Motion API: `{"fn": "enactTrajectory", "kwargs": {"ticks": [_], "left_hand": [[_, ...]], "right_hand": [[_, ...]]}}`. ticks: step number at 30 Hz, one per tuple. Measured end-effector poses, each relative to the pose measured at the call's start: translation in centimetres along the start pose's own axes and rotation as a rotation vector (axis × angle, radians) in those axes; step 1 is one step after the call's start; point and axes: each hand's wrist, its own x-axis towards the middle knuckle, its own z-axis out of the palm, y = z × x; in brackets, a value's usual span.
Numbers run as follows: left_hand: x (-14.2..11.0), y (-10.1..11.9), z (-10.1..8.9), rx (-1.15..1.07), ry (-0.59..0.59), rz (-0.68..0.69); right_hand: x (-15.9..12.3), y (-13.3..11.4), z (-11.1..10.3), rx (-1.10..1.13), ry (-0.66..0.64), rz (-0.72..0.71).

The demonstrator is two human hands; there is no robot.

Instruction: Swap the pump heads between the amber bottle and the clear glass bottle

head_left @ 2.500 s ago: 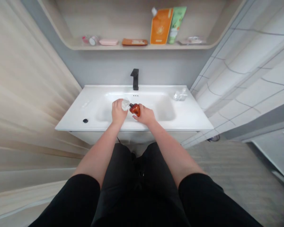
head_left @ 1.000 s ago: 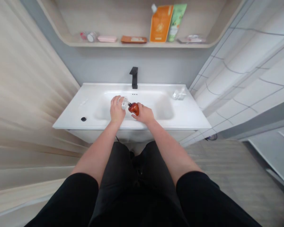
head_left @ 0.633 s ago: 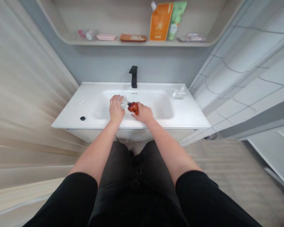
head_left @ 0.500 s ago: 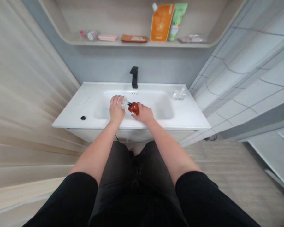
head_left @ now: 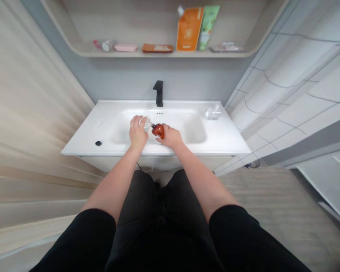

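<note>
A black short-sleeved top (head_left: 161,255) is worn with charcoal trousers (head_left: 133,200); both forearms (head_left: 119,179) are left bare by the wide, plain sleeves (head_left: 85,234).

We lose part of the clear container (head_left: 147,125) behind the left hand (head_left: 138,136), while the right hand (head_left: 172,136) covers one end of the amber bottle (head_left: 158,130). The print on the orange pouch (head_left: 189,30) is too blurred for us to read, and the top edge cuts off the shelf unit (head_left: 124,22).
</note>
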Motion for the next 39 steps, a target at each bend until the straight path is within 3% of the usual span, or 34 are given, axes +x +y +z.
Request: {"fn": "enactTrajectory", "kwargs": {"ticks": [39], "left_hand": [[1.4, 1.1, -1.2, 0.082, -0.063, 0.057]], "right_hand": [[-0.3, 0.0, -1.0, 0.043, 0.017, 0.031]]}}
